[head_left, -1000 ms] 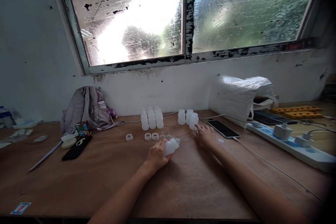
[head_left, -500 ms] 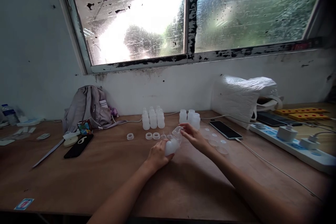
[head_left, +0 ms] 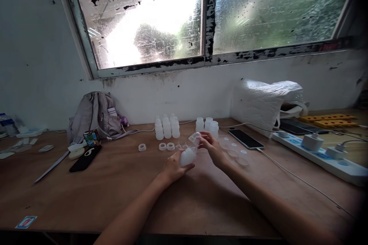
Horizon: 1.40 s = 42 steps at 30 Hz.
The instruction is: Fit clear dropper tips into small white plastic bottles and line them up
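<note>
Right grip (head_left: 212,148) shifted leftward, away from clear discs (head_left: 242,161); fingertips pinched on cap (head_left: 193,138). Left grip (head_left: 173,167) wrapped around bottle (head_left: 187,157). Bottle below and left of right grip, tilted, long axis rising toward it; cap-to-bottle contact: cannot tell.

Three capped bottles (head_left: 167,132), three open bottles (head_left: 213,128), one held bottle (head_left: 188,156), one held cap (head_left: 194,137), three loose rings (head_left: 162,147)

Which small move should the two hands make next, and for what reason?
Perhaps the right hand should bring the clear cap onto the held bottle: the left hand keeps it tilted, the cap is close to its top, and the left group of standing bottles has clear tops.
</note>
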Each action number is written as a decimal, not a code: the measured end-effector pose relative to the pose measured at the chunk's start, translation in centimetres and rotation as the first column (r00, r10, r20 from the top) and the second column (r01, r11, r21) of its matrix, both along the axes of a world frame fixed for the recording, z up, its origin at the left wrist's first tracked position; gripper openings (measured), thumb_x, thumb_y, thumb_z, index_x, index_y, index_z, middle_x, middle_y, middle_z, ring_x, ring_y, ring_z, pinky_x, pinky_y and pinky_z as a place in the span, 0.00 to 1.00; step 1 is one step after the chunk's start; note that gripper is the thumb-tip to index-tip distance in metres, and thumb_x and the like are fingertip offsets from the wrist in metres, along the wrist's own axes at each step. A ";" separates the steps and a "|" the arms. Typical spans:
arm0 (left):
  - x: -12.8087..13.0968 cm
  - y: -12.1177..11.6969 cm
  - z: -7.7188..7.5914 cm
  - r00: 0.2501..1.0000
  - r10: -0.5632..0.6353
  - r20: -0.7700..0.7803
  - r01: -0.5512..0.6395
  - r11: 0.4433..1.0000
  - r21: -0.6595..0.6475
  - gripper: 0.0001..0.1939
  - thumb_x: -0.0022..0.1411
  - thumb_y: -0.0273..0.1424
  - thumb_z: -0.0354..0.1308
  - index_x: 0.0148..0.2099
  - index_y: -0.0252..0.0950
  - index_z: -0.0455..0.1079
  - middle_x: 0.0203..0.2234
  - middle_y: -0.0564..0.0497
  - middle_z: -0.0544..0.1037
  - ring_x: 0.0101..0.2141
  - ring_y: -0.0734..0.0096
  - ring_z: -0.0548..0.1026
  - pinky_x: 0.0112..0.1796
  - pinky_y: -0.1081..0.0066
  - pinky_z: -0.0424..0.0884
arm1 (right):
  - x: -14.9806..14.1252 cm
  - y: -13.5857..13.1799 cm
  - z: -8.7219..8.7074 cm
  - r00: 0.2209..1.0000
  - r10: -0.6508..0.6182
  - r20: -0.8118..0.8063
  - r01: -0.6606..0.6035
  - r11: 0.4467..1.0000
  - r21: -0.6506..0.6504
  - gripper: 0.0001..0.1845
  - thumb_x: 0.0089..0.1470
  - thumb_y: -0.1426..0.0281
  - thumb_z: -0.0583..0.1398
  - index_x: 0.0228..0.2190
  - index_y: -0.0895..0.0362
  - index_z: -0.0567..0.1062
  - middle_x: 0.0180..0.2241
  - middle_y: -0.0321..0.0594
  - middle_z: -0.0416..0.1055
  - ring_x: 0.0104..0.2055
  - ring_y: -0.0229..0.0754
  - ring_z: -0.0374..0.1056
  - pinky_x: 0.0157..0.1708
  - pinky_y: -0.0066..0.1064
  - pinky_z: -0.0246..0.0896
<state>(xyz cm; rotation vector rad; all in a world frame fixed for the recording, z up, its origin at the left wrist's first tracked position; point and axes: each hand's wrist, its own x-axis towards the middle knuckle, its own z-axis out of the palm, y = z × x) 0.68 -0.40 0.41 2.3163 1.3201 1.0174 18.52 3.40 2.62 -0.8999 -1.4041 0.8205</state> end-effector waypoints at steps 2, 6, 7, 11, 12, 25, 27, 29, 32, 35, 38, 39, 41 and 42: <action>0.1 0.2 0.0 0.997 -0.005 0.071 0.006 1.000 -0.010 0.27 0.48 0.45 0.55 0.49 0.38 0.59 0.41 0.48 0.70 0.40 0.63 0.69 0.40 0.66 0.65 | 0.2 0.0 0.3 0.998 -0.022 -0.061 0.024 1.000 0.020 0.20 0.46 0.60 0.54 0.41 0.56 0.63 0.31 0.39 0.63 0.30 0.37 0.62 0.28 0.31 0.64; 0.3 0.2 0.1 0.992 -0.051 0.118 0.055 0.998 -0.026 0.25 0.46 0.42 0.57 0.47 0.38 0.61 0.40 0.48 0.70 0.40 0.64 0.69 0.41 0.67 0.64 | 0.2 -0.2 0.4 0.998 0.061 0.023 -0.060 0.998 -0.026 0.18 0.46 0.60 0.54 0.37 0.57 0.68 0.33 0.41 0.65 0.31 0.37 0.62 0.29 0.30 0.63; 0.3 0.1 0.2 0.992 -0.060 0.114 0.064 0.997 -0.037 0.25 0.46 0.41 0.58 0.46 0.38 0.62 0.40 0.48 0.70 0.40 0.64 0.69 0.41 0.67 0.64 | 0.0 -0.3 0.3 0.992 0.108 0.062 -0.104 0.992 -0.067 0.17 0.46 0.59 0.54 0.35 0.58 0.70 0.33 0.41 0.66 0.32 0.38 0.62 0.29 0.29 0.62; 0.2 0.0 0.7 0.990 -0.078 0.115 0.085 0.994 -0.065 0.24 0.46 0.40 0.57 0.46 0.38 0.62 0.40 0.49 0.71 0.39 0.65 0.69 0.40 0.68 0.65 | -1.3 -0.1 -1.1 0.965 0.250 0.074 -0.223 0.940 -0.259 0.18 0.46 0.57 0.53 0.29 0.58 0.72 0.30 0.40 0.68 0.31 0.38 0.63 0.26 0.25 0.60; 0.2 0.1 0.8 0.989 -0.079 0.121 0.089 0.993 -0.074 0.24 0.46 0.40 0.57 0.46 0.38 0.62 0.39 0.49 0.71 0.39 0.65 0.69 0.40 0.69 0.65 | -1.5 0.0 -1.4 0.961 0.272 0.044 -0.248 0.923 -0.293 0.19 0.47 0.56 0.52 0.29 0.57 0.72 0.29 0.39 0.68 0.30 0.37 0.63 0.24 0.25 0.60; -3.1 1.7 1.4 0.866 0.007 0.501 -0.013 1.000 0.010 0.22 0.49 0.42 0.54 0.43 0.34 0.62 0.30 0.51 0.71 0.29 0.73 0.69 0.30 0.75 0.65 | -1.0 1.4 -3.5 0.982 0.165 0.088 -0.136 0.952 -0.274 0.20 0.48 0.54 0.51 0.31 0.60 0.68 0.25 0.38 0.65 0.21 0.33 0.62 0.19 0.25 0.59; -4.3 2.7 1.4 0.754 0.092 0.651 -0.115 0.993 -0.006 0.21 0.50 0.43 0.53 0.41 0.33 0.62 0.29 0.51 0.70 0.28 0.73 0.69 0.30 0.75 0.65 | -1.5 1.2 -3.7 0.967 0.131 0.220 -0.091 0.979 -0.184 0.18 0.48 0.56 0.51 0.32 0.59 0.67 0.25 0.37 0.65 0.22 0.34 0.62 0.20 0.26 0.60; -5.1 3.7 1.0 0.641 0.144 0.754 -0.151 0.987 -0.061 0.20 0.50 0.45 0.52 0.39 0.33 0.63 0.27 0.51 0.70 0.27 0.74 0.69 0.28 0.75 0.64 | -2.2 0.8 -3.9 0.931 0.073 0.358 -0.054 0.996 -0.064 0.16 0.48 0.59 0.52 0.33 0.58 0.67 0.26 0.37 0.65 0.25 0.35 0.62 0.24 0.27 0.61; -5.3 4.9 0.0 0.493 0.199 0.847 -0.104 0.980 -0.170 0.23 0.48 0.46 0.53 0.39 0.31 0.64 0.25 0.52 0.70 0.25 0.75 0.69 0.27 0.76 0.64 | -3.6 0.2 -4.1 0.844 0.012 0.536 -0.086 0.990 0.114 0.15 0.49 0.64 0.52 0.39 0.57 0.66 0.32 0.41 0.66 0.31 0.37 0.63 0.31 0.30 0.62; -4.8 5.2 -0.7 0.404 0.224 0.887 -0.021 0.972 -0.235 0.25 0.45 0.45 0.56 0.40 0.31 0.65 0.26 0.51 0.70 0.25 0.76 0.69 0.27 0.76 0.63 | -5.6 0.1 -4.0 0.684 -0.031 0.729 -0.227 0.941 0.252 0.25 0.46 0.69 0.55 0.48 0.55 0.59 0.45 0.46 0.60 0.43 0.43 0.60 0.41 0.36 0.57; -4.5 5.0 -0.6 0.383 0.229 0.895 -0.011 0.970 -0.243 0.23 0.43 0.44 0.58 0.38 0.32 0.66 0.25 0.52 0.70 0.24 0.77 0.68 0.26 0.77 0.63 | -7.6 0.6 -3.8 0.519 -0.106 0.848 -0.313 0.900 0.304 0.28 0.43 0.74 0.56 0.48 0.53 0.60 0.49 0.45 0.56 0.50 0.48 0.53 0.47 0.42 0.49; -4.5 4.9 -0.5 0.388 0.230 0.893 -0.023 0.970 -0.240 0.22 0.43 0.44 0.58 0.37 0.33 0.66 0.24 0.53 0.70 0.24 0.77 0.68 0.26 0.77 0.62 | -8.1 0.7 -3.7 0.493 -0.119 0.862 -0.314 0.899 0.303 0.26 0.43 0.75 0.56 0.47 0.53 0.62 0.48 0.45 0.57 0.50 0.48 0.53 0.48 0.42 0.48; -4.6 4.7 -0.2 0.409 0.233 0.882 -0.050 0.971 -0.234 0.21 0.43 0.44 0.58 0.35 0.33 0.66 0.23 0.54 0.69 0.23 0.78 0.67 0.25 0.78 0.62 | -8.5 0.9 -3.6 0.504 -0.110 0.857 -0.294 0.911 0.290 0.23 0.43 0.76 0.55 0.45 0.55 0.64 0.45 0.46 0.60 0.47 0.48 0.55 0.47 0.41 0.49; -4.6 4.6 -0.1 0.428 0.232 0.873 -0.062 0.972 -0.228 0.20 0.44 0.44 0.58 0.35 0.33 0.66 0.23 0.54 0.69 0.23 0.78 0.67 0.25 0.78 0.61 | -8.4 0.9 -3.6 0.543 -0.092 0.834 -0.272 0.921 0.279 0.23 0.43 0.76 0.55 0.44 0.55 0.65 0.43 0.46 0.61 0.46 0.47 0.56 0.46 0.40 0.50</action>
